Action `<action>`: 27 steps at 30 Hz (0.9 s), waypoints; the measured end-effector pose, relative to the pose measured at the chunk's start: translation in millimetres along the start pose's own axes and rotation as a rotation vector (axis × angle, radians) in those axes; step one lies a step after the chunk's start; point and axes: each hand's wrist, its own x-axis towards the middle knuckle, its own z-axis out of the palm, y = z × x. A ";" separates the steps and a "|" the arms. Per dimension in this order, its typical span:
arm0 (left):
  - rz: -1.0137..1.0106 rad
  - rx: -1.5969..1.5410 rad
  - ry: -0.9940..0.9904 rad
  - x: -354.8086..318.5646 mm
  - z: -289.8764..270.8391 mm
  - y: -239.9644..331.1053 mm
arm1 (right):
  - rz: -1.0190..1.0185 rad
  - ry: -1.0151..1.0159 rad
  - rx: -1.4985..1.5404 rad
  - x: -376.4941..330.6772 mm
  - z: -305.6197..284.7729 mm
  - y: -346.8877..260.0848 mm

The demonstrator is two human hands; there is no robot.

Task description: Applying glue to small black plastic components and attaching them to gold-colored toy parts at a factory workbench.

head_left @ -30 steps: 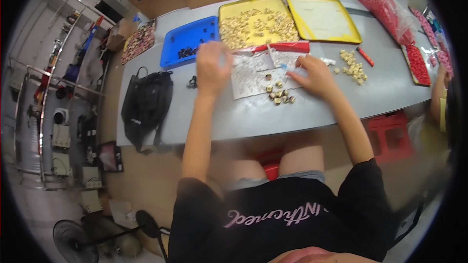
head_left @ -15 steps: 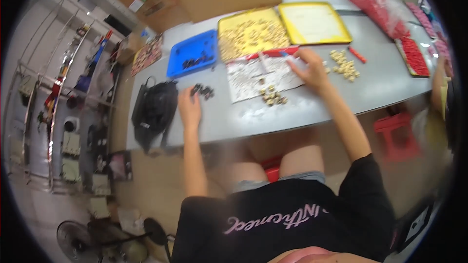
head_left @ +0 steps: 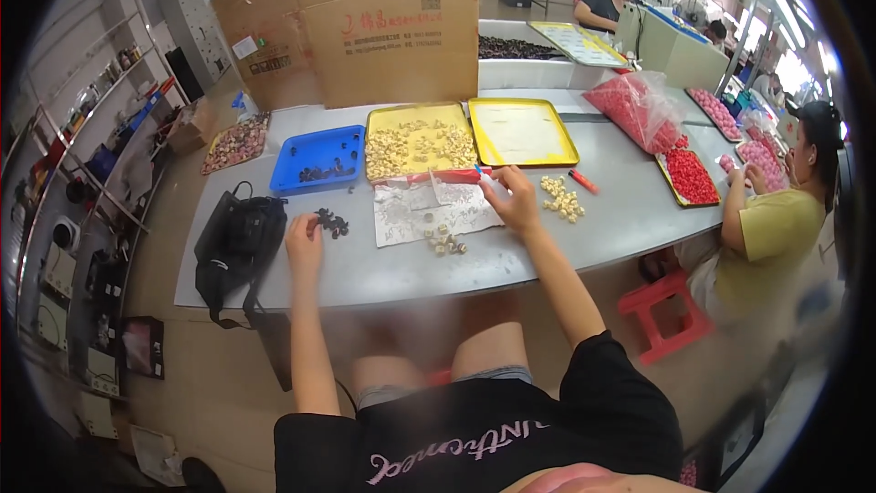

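At the grey table's left part, my left hand [head_left: 304, 242] rests with its thumb and fingertips drawn together beside a small heap of black pieces [head_left: 335, 224]. What lies in that pinch is too small to make out. Over the right edge of a stained white sheet [head_left: 397, 224] is my right hand [head_left: 518, 208], fingers curled in a pinch near a red strip with a blue tip [head_left: 480, 170]. Whatever it holds is not clear. A small whitish upright piece [head_left: 447, 194] stands on the sheet. Several cream-and-dark pieces [head_left: 445, 243] lie at its near edge.
Behind the sheet are a blue tray [head_left: 290, 148] with black pieces, a yellow tray [head_left: 379, 119] of cream pieces and a pale yellow-rimmed tray [head_left: 520, 128]. Cream pieces [head_left: 561, 201] and a red marker-like tube [head_left: 584, 183] lie right; a black bag [head_left: 239, 242] left. A co-worker [head_left: 776, 210] sits right.
The view has tilted up and shifted, so the table sits further left and more of the room shows. Both hands stay near the same things; the left fingertips look closer together.
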 end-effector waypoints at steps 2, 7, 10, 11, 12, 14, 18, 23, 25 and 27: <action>0.012 -0.005 0.020 0.1 0.1 -3.9 | -0.018 0.019 0.015 2.2 1.5 -2.2; -0.032 -0.009 0.026 -2.7 -0.8 0.1 | 0.025 0.028 0.032 -0.5 -1.1 -0.2; -0.019 0.079 -0.004 -4.9 -3.9 7.0 | 0.067 0.040 0.026 -1.7 -1.4 -1.3; -0.016 0.034 0.022 -4.9 -3.6 9.1 | 0.070 0.032 0.015 -1.6 -2.1 -1.3; -0.013 -0.010 0.046 -5.1 -3.5 10.5 | 0.073 0.031 0.012 -1.4 -2.9 -1.9; 0.007 -0.011 0.053 -5.2 -5.9 8.4 | 0.098 0.037 0.084 0.0 -0.3 -4.0; 0.011 -0.059 0.075 -3.2 -6.2 16.1 | 0.265 -0.051 0.164 -1.1 -3.0 0.2; -0.010 -0.123 0.046 2.9 -14.3 29.8 | 0.440 -0.044 0.584 3.6 -2.4 -1.1; 0.016 -0.132 0.044 9.3 -13.7 34.0 | 0.456 -0.084 0.688 7.7 -5.0 3.9; 0.077 -0.135 0.024 20.4 -7.7 40.3 | 0.441 -0.114 0.715 18.0 -4.5 7.3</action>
